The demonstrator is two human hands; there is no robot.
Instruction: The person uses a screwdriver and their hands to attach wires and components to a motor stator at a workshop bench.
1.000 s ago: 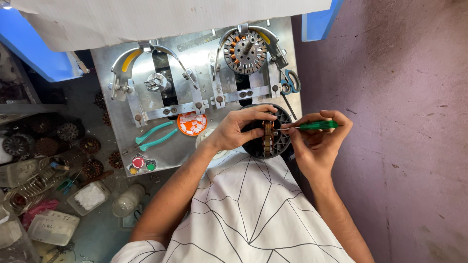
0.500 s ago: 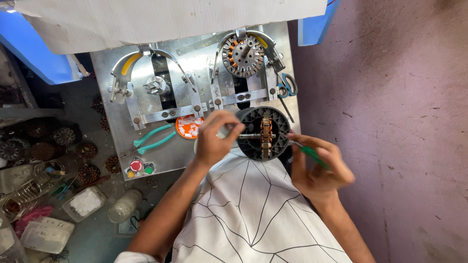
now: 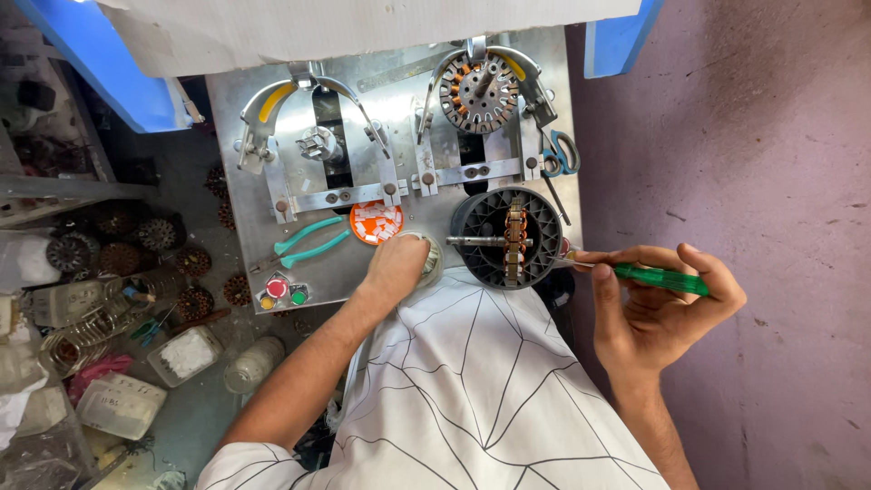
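**Screwdriver at the black housing**

Head view: the right hand (image 3: 658, 313) gripped a green screwdriver (image 3: 660, 278), its tip at the black round housing (image 3: 504, 238) on the metal plate (image 3: 399, 127). The left hand (image 3: 392, 269) curled over a small round container (image 3: 430, 261) beside the orange lid (image 3: 375, 221); its grip I couldn't tell

The work plate (image 3: 399, 109) is showing as dull brushed metal, with brighter steel clamps (image 3: 313, 104) gleaming on it. The black ribbed housing (image 3: 508, 238) is looking like matt plastic around coppery windings. The right hand (image 3: 658, 313) is gripping a screwdriver (image 3: 658, 277) with a glossy green translucent plastic handle. The pliers (image 3: 308, 243) are wearing smooth teal plastic grips. The shirt (image 3: 481, 399) is reading as soft white cloth.
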